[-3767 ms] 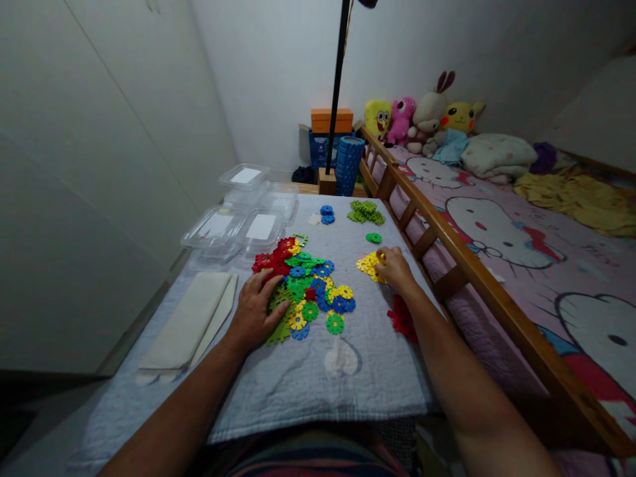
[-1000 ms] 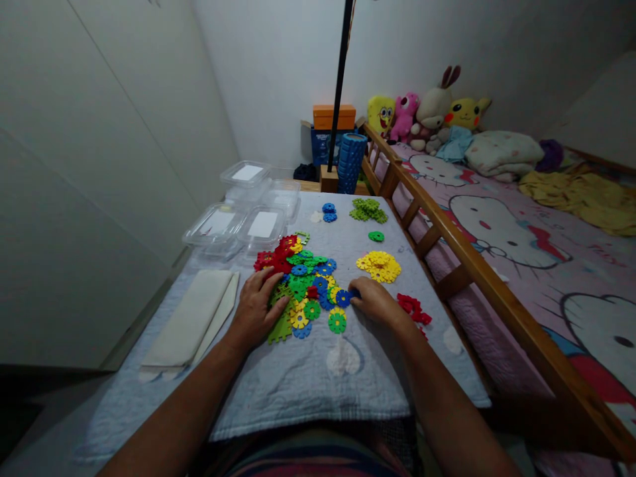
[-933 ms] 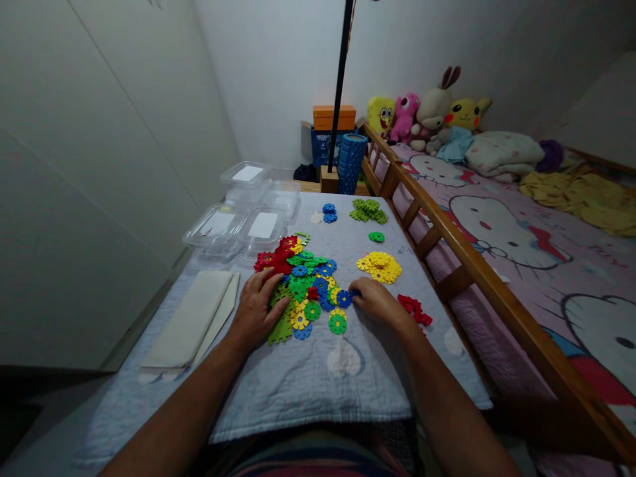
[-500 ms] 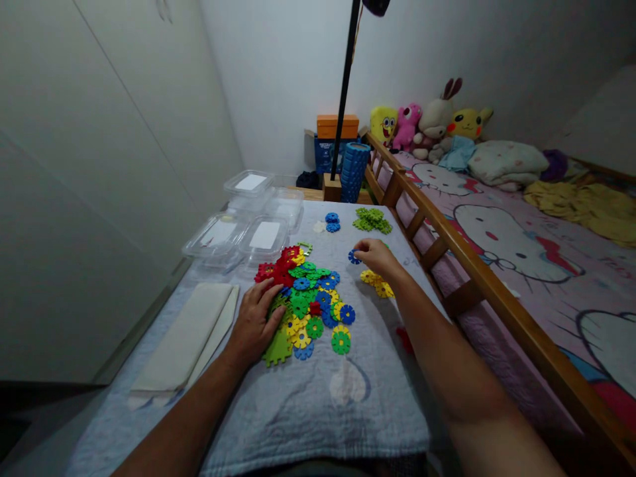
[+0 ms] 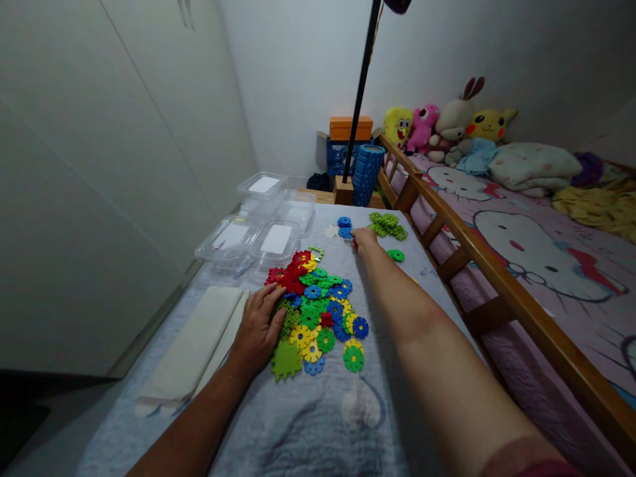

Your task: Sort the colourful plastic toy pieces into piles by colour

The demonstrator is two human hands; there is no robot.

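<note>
Centre of the table, a heap of notched plastic discs (image 5: 310, 311) in green, blue and yellow lies beside red gear-like pieces (image 5: 295, 277). My left hand (image 5: 258, 323) rests at the heap's left edge, fingers stretched out, touching the red pieces and the lime-green square pieces (image 5: 287, 360). Farther back, my right hand (image 5: 364, 241) has its fingers pinched together at a small group of blue notched discs (image 5: 344, 222). A blue disc seems to be in the pinch, mostly hidden by the fingers. Behind this hand lies a lime-green pile (image 5: 387, 226); a green disc (image 5: 396, 255) is right of the wrist.
Clear lidded plastic boxes (image 5: 226, 240) stand at the back left of the table, with a folded cream cloth (image 5: 193, 348) in front of them. Along the right side runs a wooden bed rail (image 5: 450, 228). A black pole (image 5: 362, 93) rises beyond the far edge.
My right hand has moved forward with the blue disc, up to the blue group. My left hand stays by the heap. The whole view has shifted slightly.
</note>
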